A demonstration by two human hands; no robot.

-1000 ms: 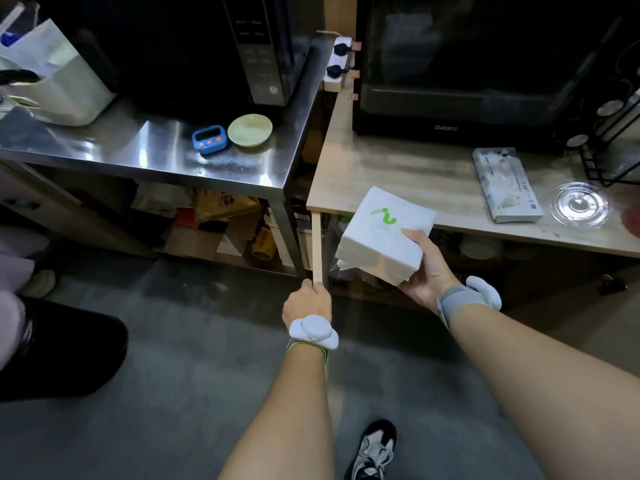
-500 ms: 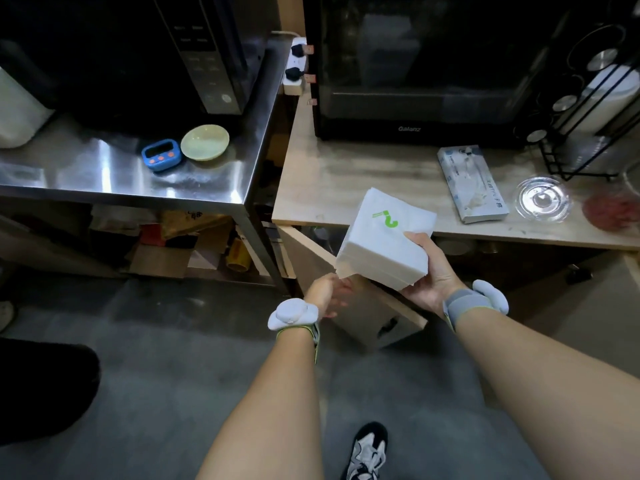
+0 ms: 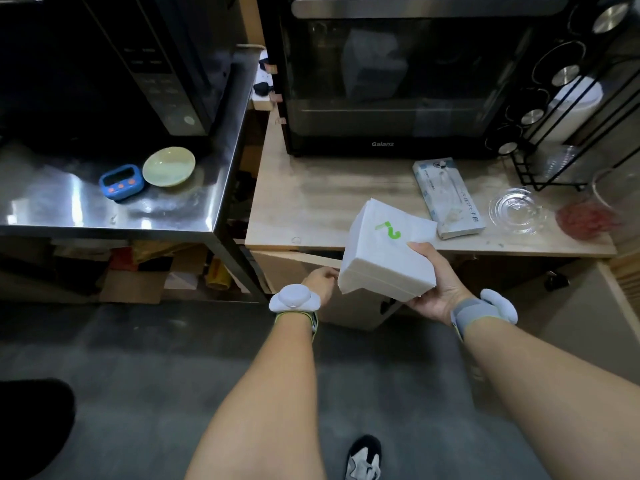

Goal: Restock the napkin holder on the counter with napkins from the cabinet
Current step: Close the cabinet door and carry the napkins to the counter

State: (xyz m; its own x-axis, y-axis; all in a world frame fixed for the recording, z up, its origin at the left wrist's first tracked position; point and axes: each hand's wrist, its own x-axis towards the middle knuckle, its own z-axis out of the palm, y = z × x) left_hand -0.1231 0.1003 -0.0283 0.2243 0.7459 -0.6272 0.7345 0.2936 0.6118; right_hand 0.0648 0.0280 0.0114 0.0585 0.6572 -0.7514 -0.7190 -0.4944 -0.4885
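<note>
My right hand (image 3: 434, 289) grips a thick stack of white napkins (image 3: 384, 258) with a green logo, held just in front of the wooden counter's (image 3: 311, 202) front edge. My left hand (image 3: 320, 280) presses on the wooden cabinet door (image 3: 346, 311) under the counter; its fingertips are hidden behind the napkin stack. The door stands a little ajar, its top edge angled out from the counter. I cannot make out a napkin holder.
On the counter stand a black oven (image 3: 391, 81), a flat tissue pack (image 3: 446, 197), a clear glass dish (image 3: 516, 209) and a black wire rack (image 3: 540, 133). The steel table (image 3: 104, 209) at left bears a blue timer (image 3: 121, 181) and a green dish (image 3: 169, 167).
The cabinet door has swung from wide open to nearly shut. My left hand left the door's edge and now pushes on its face. The napkin stack stayed in my right hand.
</note>
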